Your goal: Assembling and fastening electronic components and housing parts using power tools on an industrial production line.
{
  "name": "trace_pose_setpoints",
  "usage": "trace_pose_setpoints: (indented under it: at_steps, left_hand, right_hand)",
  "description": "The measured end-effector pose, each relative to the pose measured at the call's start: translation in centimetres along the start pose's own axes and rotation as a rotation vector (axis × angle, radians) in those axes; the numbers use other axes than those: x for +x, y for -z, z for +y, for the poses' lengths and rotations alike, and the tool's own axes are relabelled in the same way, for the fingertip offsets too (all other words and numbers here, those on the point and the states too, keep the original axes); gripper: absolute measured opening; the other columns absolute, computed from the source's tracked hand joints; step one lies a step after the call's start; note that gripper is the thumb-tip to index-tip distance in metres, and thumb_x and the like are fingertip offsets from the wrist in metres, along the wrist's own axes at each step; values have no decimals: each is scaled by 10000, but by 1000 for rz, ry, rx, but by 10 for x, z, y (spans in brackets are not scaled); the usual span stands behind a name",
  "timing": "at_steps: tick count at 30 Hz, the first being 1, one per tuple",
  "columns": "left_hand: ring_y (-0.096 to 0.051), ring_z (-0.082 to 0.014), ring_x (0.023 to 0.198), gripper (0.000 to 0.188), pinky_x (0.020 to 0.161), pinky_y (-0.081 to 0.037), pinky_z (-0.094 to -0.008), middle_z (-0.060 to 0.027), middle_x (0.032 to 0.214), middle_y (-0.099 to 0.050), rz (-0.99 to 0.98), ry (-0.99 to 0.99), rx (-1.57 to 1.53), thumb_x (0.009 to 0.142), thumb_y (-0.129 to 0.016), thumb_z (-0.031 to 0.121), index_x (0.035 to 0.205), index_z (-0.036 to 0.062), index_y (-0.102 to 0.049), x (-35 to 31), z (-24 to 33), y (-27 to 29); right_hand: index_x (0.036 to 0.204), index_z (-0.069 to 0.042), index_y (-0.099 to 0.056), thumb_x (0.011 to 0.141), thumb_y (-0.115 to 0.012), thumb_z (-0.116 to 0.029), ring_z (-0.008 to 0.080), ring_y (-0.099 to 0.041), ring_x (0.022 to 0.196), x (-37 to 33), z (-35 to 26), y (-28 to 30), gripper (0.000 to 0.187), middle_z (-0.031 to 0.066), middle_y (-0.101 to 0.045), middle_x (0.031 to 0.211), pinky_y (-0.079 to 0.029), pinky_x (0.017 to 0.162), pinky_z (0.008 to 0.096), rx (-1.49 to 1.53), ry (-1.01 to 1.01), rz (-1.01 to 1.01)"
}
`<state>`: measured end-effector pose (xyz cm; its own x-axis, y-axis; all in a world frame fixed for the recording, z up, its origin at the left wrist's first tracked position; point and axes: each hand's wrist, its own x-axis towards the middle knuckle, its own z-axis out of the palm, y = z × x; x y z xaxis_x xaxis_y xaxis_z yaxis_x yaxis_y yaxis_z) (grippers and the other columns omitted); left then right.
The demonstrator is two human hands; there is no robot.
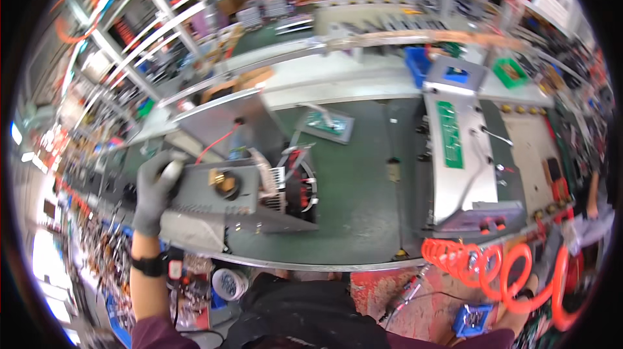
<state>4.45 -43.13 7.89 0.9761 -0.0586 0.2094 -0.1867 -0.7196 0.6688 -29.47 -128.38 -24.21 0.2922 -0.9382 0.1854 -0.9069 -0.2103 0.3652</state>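
Note:
My left hand [153, 188], in a grey glove, is closed at the left end of a grey metal case [195, 196]; blur softens its fingers. The case has a round brass-coloured part [224, 184] on its top face and a row of small slots. At its right end are a white finned part [277, 190] and a round black fan-like part [302, 186] with red wires. Behind it a flat metal panel [227, 122] stands tilted, with a red wire running down from it. My right arm reaches out low on the right; my right hand [529, 286] is partly hidden behind an orange coiled hose [503, 271].
A second metal chassis [480, 183] with a green circuit board [449, 135] lies at the right of the green bench mat [363, 193]. A small framed board [328, 125] lies mid-bench. Blue [418, 66] and green bins [509, 73] stand behind. Another person's arm [593, 193] shows far right.

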Motion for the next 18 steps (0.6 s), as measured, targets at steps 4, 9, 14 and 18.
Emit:
trace_pose_setpoints:
  at_steps: [4, 9, 14, 18]
  left_hand:
    - [-464, -37, 586, 236, 526, -359, -213, 17, 693, -557, -57, -14, -14, 875, -573, 231, 929, 19, -659, 1, 0, 3]
    - [-540, -78, 659, 265, 606, -436, -239, -39, 744, -623, -88, 3, -75, 869, -597, 229, 970, -9, -654, 2, -7, 8]
    - [-572, -83, 701, 272, 649, -461, -238, -53, 804, -646, -158, -49, -216, 855, -636, 217, 1000, -13, -647, 5, -16, 13]
    - [-534, -59, 699, 399, 647, -439, -207, -17, 817, -599, -183, -130, -379, 866, -610, 337, 1073, -4, -615, 4, -36, 14]
  right_hand:
    - [1094, -24, -626, 871, -569, -314, 305, -633, 929, -42, 13, 81, 370, 199, -659, 994, -497, 768, 365, -12, -121, 96]
    - [1134, -39, -629, 880, -568, -318, 313, -625, 962, -145, 24, 225, 383, 219, -652, 1014, -495, 788, 349, 1, -158, 152]
    - [1134, -28, -627, 877, -589, -289, 314, -637, 821, -240, 70, 317, 368, 197, -664, 963, -492, 717, 337, 274, 421, -61]
    - [1199, -82, -619, 848, -652, -256, 322, -624, 911, -296, 56, 352, 393, 204, -649, 1072, -467, 774, 408, 794, 678, -441]
